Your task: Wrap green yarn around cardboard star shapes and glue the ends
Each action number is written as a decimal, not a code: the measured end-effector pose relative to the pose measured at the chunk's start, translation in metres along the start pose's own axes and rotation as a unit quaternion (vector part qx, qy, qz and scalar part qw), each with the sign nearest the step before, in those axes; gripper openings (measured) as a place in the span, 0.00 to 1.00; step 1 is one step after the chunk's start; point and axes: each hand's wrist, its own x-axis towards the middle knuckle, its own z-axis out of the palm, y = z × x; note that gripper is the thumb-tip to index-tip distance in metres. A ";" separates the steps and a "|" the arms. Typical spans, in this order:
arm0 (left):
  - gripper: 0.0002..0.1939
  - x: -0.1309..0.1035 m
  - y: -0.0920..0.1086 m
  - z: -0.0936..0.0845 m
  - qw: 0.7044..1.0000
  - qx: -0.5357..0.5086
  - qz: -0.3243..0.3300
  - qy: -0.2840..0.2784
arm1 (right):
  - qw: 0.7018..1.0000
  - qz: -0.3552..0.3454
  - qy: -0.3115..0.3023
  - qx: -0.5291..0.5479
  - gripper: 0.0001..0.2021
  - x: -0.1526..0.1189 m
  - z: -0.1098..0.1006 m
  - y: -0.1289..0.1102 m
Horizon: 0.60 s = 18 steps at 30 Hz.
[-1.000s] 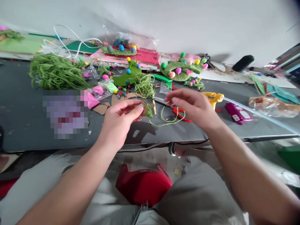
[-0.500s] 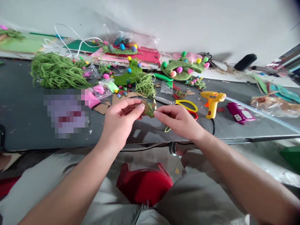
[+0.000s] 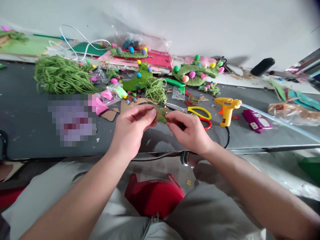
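A small brown cardboard piece (image 3: pixel 158 114) is partly wrapped in green yarn (image 3: pixel 163 116) and held above the table's front edge. My left hand (image 3: pixel 135 128) pinches its left side between thumb and fingers. On the right, my right hand (image 3: pixel 188 130) has its fingers closed at the yarn-wrapped end; the fingertips are partly hidden. Just behind the hands lie scissors (image 3: pixel 200 112) with yellow and red handles and a loose heap of green yarn (image 3: pixel 155 89). A yellow glue gun (image 3: pixel 227 108) stands to the right of them.
A big green yarn bundle (image 3: pixel 63 75) lies at the back left. Green wrapped shapes with colored balls (image 3: pixel 196 74) sit at the back. A purple packet (image 3: pixel 257 120) is on the right. Cardboard scraps (image 3: pixel 109 115) lie left of my hands. A red stool (image 3: pixel 154 195) is below.
My right hand has shifted slightly and its fingers are more curled in at the yarn. The yarn loop that hung below my right hand no longer shows.
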 end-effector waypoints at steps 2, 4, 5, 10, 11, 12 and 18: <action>0.09 0.000 -0.001 -0.001 1.000 -0.015 -0.020 -0.002 | 0.999 -0.035 -0.002 -0.037 0.10 -0.002 -0.001 0.001; 0.09 0.000 -0.003 -0.003 0.999 -0.022 -0.028 -0.004 | 0.996 -0.053 -0.014 -0.067 0.12 -0.002 -0.002 0.001; 0.09 0.000 -0.003 -0.004 0.999 -0.024 -0.032 -0.004 | 0.995 -0.058 -0.024 -0.077 0.12 -0.002 -0.003 0.002; 0.10 -0.002 0.000 -0.006 0.997 0.011 -0.051 -0.052 | 0.997 -0.048 -0.057 -0.036 0.12 0.008 -0.016 0.009; 0.10 -0.003 0.001 -0.005 0.995 0.046 -0.047 -0.072 | 0.996 -0.048 -0.065 -0.027 0.12 0.010 -0.019 0.011; 0.10 -0.004 0.002 -0.005 0.991 0.092 -0.037 -0.090 | 0.996 -0.047 -0.074 -0.025 0.12 0.012 -0.023 0.013; 0.06 -0.011 -0.007 -0.005 0.922 0.349 0.094 -0.138 | 0.983 0.000 -0.120 -0.141 0.09 0.015 -0.039 0.016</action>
